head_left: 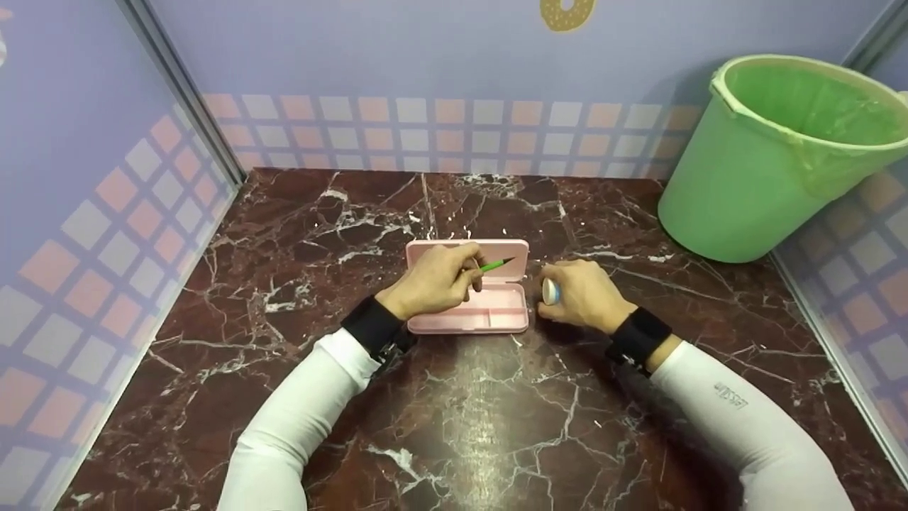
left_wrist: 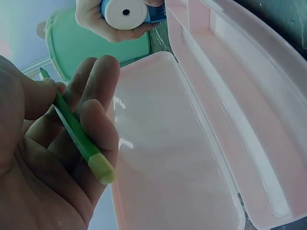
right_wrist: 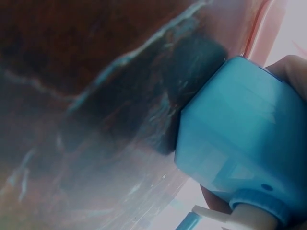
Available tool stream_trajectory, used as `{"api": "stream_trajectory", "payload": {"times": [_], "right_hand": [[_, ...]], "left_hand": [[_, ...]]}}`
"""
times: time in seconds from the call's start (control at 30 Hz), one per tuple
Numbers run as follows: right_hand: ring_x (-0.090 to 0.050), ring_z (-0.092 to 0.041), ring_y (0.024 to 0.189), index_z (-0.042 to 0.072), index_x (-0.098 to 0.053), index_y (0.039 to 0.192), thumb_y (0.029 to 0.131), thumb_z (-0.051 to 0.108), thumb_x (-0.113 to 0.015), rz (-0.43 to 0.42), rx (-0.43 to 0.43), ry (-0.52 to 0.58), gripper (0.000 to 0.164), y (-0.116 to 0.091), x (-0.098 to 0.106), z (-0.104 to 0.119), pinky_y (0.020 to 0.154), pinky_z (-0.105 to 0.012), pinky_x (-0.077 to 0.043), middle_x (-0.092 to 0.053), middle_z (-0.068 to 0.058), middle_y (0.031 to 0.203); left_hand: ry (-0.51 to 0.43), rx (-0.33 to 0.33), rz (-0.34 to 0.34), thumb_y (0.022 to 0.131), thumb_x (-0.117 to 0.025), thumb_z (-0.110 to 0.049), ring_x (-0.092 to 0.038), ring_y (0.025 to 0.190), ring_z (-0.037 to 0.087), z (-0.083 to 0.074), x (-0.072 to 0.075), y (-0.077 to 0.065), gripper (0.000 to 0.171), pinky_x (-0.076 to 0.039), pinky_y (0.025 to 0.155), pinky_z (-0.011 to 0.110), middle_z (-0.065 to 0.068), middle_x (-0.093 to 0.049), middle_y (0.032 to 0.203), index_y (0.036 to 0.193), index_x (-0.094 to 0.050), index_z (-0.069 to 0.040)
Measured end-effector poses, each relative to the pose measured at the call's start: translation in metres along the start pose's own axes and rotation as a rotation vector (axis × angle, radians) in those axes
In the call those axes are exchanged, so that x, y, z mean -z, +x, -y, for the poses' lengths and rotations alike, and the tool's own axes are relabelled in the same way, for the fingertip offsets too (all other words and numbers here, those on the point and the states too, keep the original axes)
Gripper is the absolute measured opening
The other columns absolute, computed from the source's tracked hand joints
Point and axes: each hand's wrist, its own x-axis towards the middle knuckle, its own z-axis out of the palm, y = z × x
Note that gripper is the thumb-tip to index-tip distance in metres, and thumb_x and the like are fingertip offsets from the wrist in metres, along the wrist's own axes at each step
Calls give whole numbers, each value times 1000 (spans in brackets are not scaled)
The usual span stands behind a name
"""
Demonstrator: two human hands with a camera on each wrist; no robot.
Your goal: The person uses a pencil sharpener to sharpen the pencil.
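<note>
My left hand [head_left: 434, 280] pinches a green pencil [head_left: 495, 265] above the open pink pencil case [head_left: 508, 321]. The pencil's dark point faces right in the head view, and its yellowish blunt end [left_wrist: 101, 168] shows in the left wrist view. To the right of the case, my right hand [head_left: 585, 294] grips a blue crank pencil sharpener [right_wrist: 240, 124]. Its white round face with a dark hole [left_wrist: 126, 12] is turned toward the left hand. A white crank arm [right_wrist: 211, 213] sticks out at the back. Pencil and sharpener are apart.
The case's lid [head_left: 507, 250] leans back behind its divided tray. A tall green bin [head_left: 745, 170] stands at the back right. Tiled-pattern walls [head_left: 433, 131] bound the dark marbled table [head_left: 298, 397] at the back and sides.
</note>
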Motion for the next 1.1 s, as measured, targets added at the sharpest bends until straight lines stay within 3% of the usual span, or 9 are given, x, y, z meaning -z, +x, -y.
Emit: {"api": "stream_trajectory", "payload": {"times": [0.27, 0.47, 0.77, 0.93, 1.1], "right_hand": [[-77, -34, 79, 13, -73, 97, 75, 30, -90, 15, -6, 18, 32, 1, 3, 0, 72, -54, -64, -78, -6, 85], [-77, -36, 82, 12, -75, 101, 76, 31, -91, 35, -42, 26, 35, 1, 4, 2, 73, -56, -65, -79, -8, 88], [-79, -39, 90, 6, -73, 113, 80, 33, -94, 107, -81, 14, 47, 0, 12, 4, 79, -57, -66, -81, -14, 100], [-79, -41, 96, 5, -71, 120, 81, 33, -94, 146, -64, 27, 53, -2, 19, 2, 84, -58, -66, -80, -17, 107], [-78, -41, 101, 2, -68, 134, 77, 26, -91, 183, -42, 73, 66, -4, 26, -2, 86, -56, -66, -79, -20, 116]], "left_hand": [[119, -21, -51, 107, -66, -10, -80, 76, 22, 0, 0, 2, 13, -64, 72, 40, 5, -86, 96, 119, -68, -6], [216, -16, -80, 106, -70, -15, -77, 74, 24, 1, -3, 1, 15, -64, 70, 45, 6, -84, 97, 120, -67, -9], [310, 22, -25, 106, -72, -20, -78, 77, 30, 9, -11, 0, 14, -64, 67, 50, 10, -81, 93, 114, -67, -11], [367, 89, 22, 103, -74, -18, -80, 83, 35, 14, -21, 0, 11, -65, 71, 55, 11, -81, 95, 110, -70, -10], [487, 150, 75, 97, -74, -10, -78, 86, 40, 18, -32, 3, 8, -65, 74, 57, 13, -78, 97, 103, -69, -8]]}}
